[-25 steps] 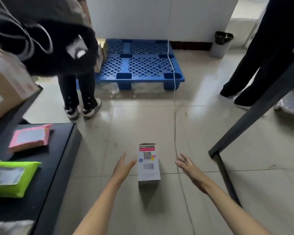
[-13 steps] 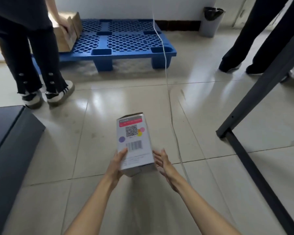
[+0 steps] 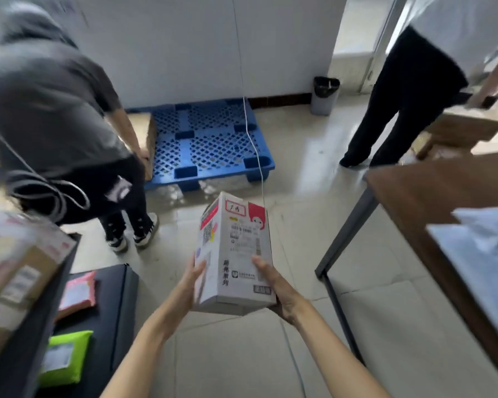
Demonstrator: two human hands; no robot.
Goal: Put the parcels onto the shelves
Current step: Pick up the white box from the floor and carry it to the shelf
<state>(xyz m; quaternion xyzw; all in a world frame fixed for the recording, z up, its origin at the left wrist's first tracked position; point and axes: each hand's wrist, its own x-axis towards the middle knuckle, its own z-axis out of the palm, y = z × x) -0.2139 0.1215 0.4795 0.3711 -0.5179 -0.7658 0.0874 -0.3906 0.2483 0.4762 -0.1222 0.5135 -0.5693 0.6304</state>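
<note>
We carry a white parcel box toward the shelves, clear of the floor.

The box could slip, since only its lower end is clamped; a bump against the bent-over person at 10 o'clock or the table leg at 3 o'clock could knock it loose. Our left hand presses flat on the left face, our right hand cups the right bottom corner, both arms stretched forward. The dark shelves lie at 8 o'clock.
</note>
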